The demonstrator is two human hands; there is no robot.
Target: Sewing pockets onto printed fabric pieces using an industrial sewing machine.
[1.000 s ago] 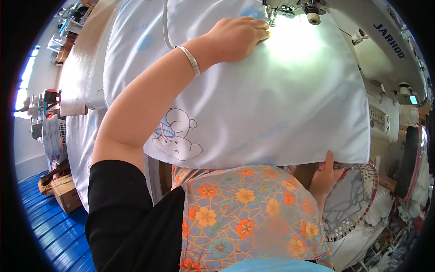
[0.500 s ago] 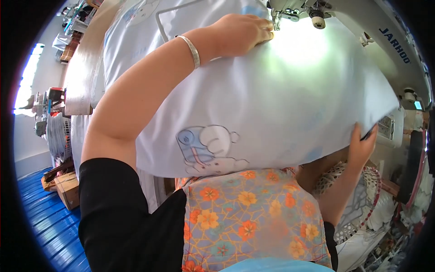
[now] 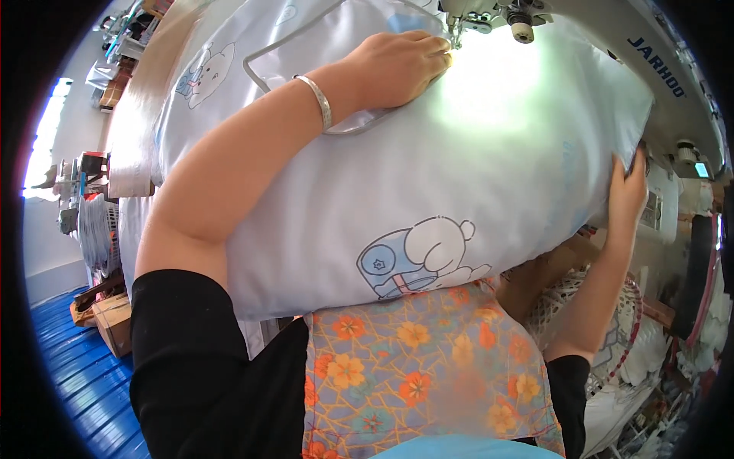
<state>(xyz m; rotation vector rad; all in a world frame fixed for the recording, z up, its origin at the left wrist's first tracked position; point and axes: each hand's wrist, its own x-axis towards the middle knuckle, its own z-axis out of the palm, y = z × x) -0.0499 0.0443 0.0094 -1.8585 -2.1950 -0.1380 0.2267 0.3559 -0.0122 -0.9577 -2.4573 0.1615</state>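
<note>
A pale blue stuffed pillow [image 3: 459, 176] with a printed cartoon animal lies across my lap and the sewing machine bed. My left hand [image 3: 397, 65], with a silver bangle on the wrist, presses flat on top of the pillow right beside the needle of the white sewing machine [image 3: 650, 69]. My right hand [image 3: 627, 191] grips the pillow's right end, fingers curled around the fabric edge under the machine arm.
More pale blue printed fabric [image 3: 191, 84] is piled at the far left. A white lattice basket [image 3: 612, 336] stands at my lower right. A cardboard box [image 3: 111, 321] sits on the blue floor [image 3: 69, 375] at the left.
The pillow has been lifted and pulled toward me, its printed animal shifting right. My right hand rose from under the lower edge up to the pillow's right end.
</note>
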